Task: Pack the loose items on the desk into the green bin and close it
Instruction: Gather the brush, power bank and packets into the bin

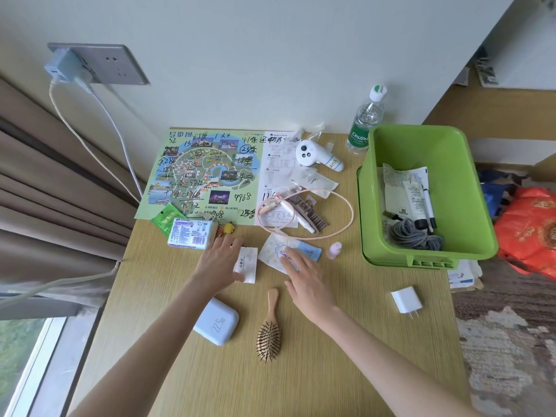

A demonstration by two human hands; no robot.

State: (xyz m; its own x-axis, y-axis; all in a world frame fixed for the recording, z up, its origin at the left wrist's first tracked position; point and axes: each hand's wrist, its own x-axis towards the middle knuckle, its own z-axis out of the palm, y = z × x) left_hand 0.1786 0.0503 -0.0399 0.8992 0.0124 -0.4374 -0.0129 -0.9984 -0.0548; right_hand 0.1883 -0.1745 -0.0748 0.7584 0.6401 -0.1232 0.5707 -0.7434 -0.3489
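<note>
currently both hands lie flat on the desk [331, 371], fingers straight, grasping nothing. the left hand [221, 261] touches the left edge of a white sachet [249, 263]. the right hand [305, 279] rests its fingertips on a floral packet [278, 248] just beside the sachet. the bin [421, 145] stands open at the desk's right edge and holds a few tubes, a pen and a grey cord. what looks like its lid [430, 262] sits under it.

the relation that matters: the bin lies to the right of both hands and a little farther from the person. its long axis runs away from the body. the right hand is plainly nearer, with only a pink bottle [334, 249] between the packet and the bin's wall. the left hand would have to reach across the right arm to get there.

so i judge the packet should go first, by the right hand, and the sachet after. the brush [269, 329], power bank [216, 325], plug [406, 300] and cable [346, 203] lie loose, so much packing remains.
</note>
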